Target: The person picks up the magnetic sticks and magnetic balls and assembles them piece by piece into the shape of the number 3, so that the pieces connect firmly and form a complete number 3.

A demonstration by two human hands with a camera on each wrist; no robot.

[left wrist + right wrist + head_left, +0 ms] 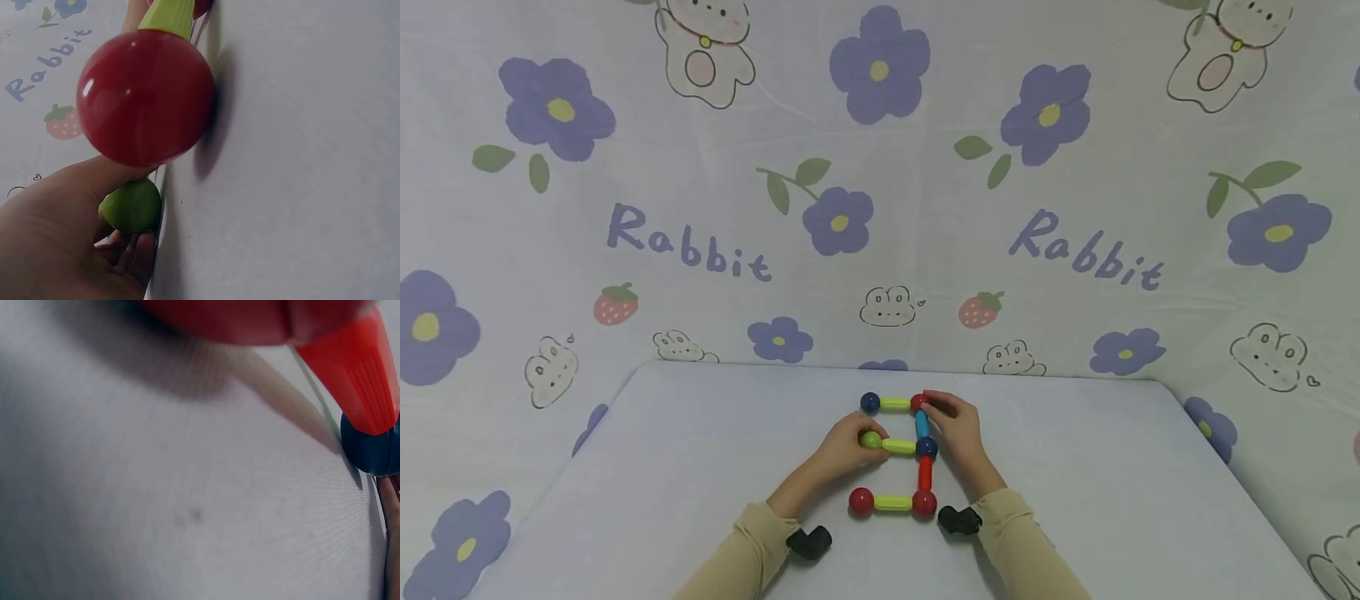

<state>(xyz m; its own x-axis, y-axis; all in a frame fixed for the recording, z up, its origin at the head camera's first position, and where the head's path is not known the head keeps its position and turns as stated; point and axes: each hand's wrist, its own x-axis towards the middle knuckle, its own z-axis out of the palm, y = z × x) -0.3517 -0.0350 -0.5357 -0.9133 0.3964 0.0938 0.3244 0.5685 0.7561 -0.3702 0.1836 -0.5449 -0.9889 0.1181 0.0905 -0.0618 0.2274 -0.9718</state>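
Note:
A figure of balls and rods lies on the white table, shaped like a backwards E. My left hand (842,446) pinches the green ball (870,439) at the open end of its middle yellow-green rod (898,447). At the far right corner, my right hand (960,427) has its fingers on a red ball (918,403), which joins the top yellow-green rod (895,404) and a blue rod (922,425). A dark blue ball (927,447) links the blue rod to a red rod (925,475). Seen from the right wrist, the right hand is mostly hidden.
Nearest me, a yellow-green rod (892,503) runs between two red balls, the left one (861,501) close to my left wrist camera. Another dark blue ball (870,402) ends the top row. Behind the table (700,433) hangs a flowered cloth (925,267).

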